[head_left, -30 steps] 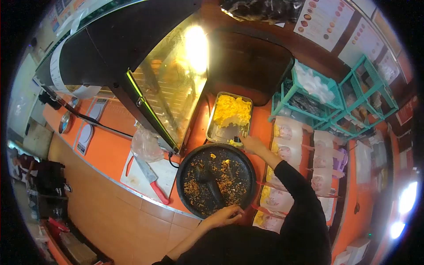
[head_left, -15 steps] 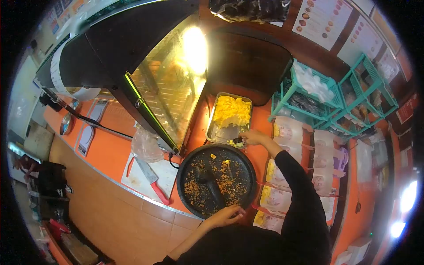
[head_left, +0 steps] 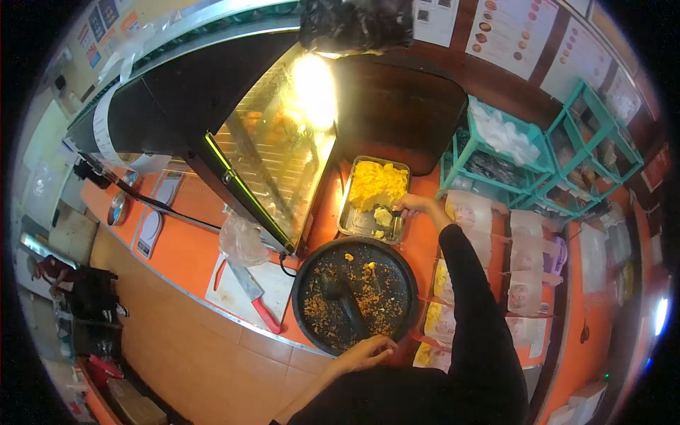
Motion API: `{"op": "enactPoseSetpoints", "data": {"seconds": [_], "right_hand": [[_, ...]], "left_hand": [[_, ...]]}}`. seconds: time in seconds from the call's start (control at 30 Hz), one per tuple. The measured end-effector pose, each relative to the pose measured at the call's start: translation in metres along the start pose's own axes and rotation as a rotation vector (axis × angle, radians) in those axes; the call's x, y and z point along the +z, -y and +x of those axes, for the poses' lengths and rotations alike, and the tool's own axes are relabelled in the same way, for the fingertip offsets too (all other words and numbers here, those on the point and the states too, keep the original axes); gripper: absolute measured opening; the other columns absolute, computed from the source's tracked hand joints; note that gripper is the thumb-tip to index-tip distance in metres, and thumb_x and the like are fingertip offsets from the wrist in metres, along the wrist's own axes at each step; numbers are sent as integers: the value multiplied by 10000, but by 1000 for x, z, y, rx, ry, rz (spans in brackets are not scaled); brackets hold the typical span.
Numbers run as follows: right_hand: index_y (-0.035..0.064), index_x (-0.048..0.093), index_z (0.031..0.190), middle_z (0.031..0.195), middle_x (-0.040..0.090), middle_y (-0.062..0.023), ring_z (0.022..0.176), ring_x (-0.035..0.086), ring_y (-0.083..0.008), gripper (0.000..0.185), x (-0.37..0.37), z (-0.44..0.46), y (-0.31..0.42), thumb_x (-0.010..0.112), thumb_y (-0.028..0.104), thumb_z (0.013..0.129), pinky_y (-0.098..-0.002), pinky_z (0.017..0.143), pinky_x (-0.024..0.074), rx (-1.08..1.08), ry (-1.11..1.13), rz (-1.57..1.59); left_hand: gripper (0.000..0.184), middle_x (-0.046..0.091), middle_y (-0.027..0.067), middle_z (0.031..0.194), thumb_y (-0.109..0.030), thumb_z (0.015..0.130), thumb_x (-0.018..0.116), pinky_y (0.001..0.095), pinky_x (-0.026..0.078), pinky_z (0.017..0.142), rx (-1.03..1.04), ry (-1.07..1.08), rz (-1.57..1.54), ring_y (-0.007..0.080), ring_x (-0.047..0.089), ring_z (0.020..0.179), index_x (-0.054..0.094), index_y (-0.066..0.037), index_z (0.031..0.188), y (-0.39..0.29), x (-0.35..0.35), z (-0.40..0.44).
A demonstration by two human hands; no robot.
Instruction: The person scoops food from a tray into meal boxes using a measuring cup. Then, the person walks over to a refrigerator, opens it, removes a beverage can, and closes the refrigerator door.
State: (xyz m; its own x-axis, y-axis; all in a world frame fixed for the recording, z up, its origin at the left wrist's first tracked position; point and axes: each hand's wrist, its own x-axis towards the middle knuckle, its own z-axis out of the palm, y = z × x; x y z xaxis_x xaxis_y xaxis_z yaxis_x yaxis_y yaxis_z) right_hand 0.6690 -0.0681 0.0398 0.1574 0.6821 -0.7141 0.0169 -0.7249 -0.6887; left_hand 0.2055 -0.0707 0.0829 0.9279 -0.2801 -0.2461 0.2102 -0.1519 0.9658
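Note:
My right hand [head_left: 416, 205] is closed round the dark handle of a spoon [head_left: 399, 212], whose head lies in the metal tray [head_left: 352, 228] with a lump of yellow food on it. A heap of soft, yellow, scrambled-egg-like food [head_left: 380, 183] fills the tray's far part. Nearer to me stands a wide black stone mortar [head_left: 301, 283], with brown crumbs and a few yellow bits scattered inside. A dark pestle [head_left: 350, 312] leans in it, its handle toward me. At the mortar's near rim my left hand [head_left: 368, 352] rests with loosely bent, parted fingers, holding nothing visible.
Left of the mortar, a red-handled knife [head_left: 248, 285] lies on a white cutting board [head_left: 278, 278] beside a clear plastic bag [head_left: 243, 239]. A lit glass display case [head_left: 262, 156] stands behind. To the right are packs with yellow food [head_left: 439, 315] and green baskets [head_left: 506, 170].
My right hand has moved slightly up and right, and the spoon's head now shows with yellow food on it. The left hand stays by the mortar rim. The whole view has shifted a little.

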Motion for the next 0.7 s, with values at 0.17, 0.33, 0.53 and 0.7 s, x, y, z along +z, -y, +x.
{"op": "enactPoseSetpoints", "data": {"seconds": [0.17, 0.33, 0.53, 0.7], "right_hand": [[147, 539, 838, 574, 368, 75, 430, 264, -24, 157, 10, -22, 3, 503, 233, 963, -201, 369, 198, -80, -49, 225], [137, 542, 838, 568, 374, 66, 413, 267, -26, 151, 21, -28, -7, 514, 224, 958, -206, 360, 196, -75, -147, 230], [138, 510, 835, 566, 373, 69, 403, 273, -27, 146, 47, -40, -1, 519, 222, 955, -203, 355, 184, -110, -212, 426], [151, 485, 768, 555, 382, 71, 402, 277, -29, 210, 61, -45, -3, 508, 238, 958, -207, 355, 182, -175, -289, 384]], "left_hand": [[295, 607, 85, 1091, -263, 974, 522, 325, 471, 838, 44, -7, -64, 175, 578, 972, 573, -59, 1181, -12, 5, -12], [293, 605, 67, 1094, -260, 980, 515, 310, 470, 834, 15, 5, -137, 147, 572, 965, 573, -59, 1185, -5, 9, -23], [302, 614, 81, 1075, -267, 971, 529, 328, 507, 838, 37, 19, -87, 171, 608, 971, 574, -47, 1172, 5, 16, -34], [298, 626, 69, 1054, -261, 974, 527, 264, 508, 738, -20, 83, -215, 122, 601, 868, 565, -62, 1192, 5, 16, -36]]}}
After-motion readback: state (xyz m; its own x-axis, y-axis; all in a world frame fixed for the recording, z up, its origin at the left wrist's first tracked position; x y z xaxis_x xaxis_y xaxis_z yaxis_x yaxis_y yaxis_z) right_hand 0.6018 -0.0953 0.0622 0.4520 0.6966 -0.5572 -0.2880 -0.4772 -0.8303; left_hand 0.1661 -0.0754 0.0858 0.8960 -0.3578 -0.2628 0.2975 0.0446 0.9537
